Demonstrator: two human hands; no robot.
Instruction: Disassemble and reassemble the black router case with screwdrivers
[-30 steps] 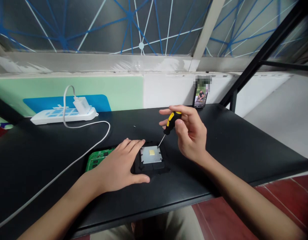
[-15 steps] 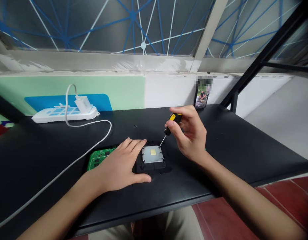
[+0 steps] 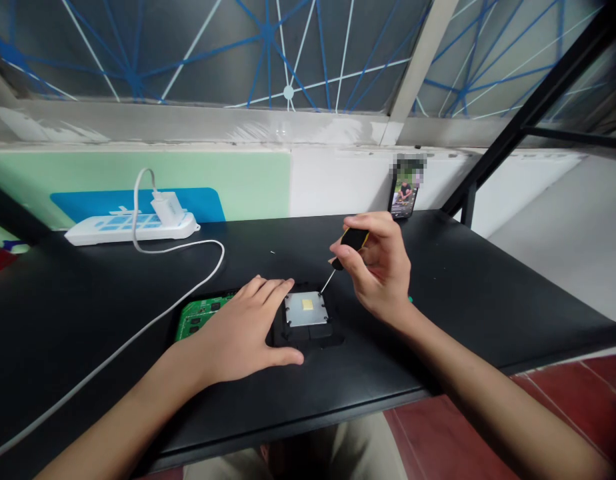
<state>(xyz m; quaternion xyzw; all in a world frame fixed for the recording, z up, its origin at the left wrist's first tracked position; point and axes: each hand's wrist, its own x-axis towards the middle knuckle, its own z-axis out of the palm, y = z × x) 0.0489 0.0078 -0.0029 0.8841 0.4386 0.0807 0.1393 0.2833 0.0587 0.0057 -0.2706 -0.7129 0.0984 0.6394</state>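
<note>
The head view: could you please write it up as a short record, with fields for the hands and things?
left hand: spread, partly covering the green circuit board, beside the metal plate
right hand: grips the screwdriver by its handle
screwdriver: tilted, tip at the metal plate's far right corner
metal plate: silver, with a yellow square on it
back of table: white power strip with charger; phone upright

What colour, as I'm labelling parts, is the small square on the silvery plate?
The small square is pale yellow, best seen in the head view.
</note>
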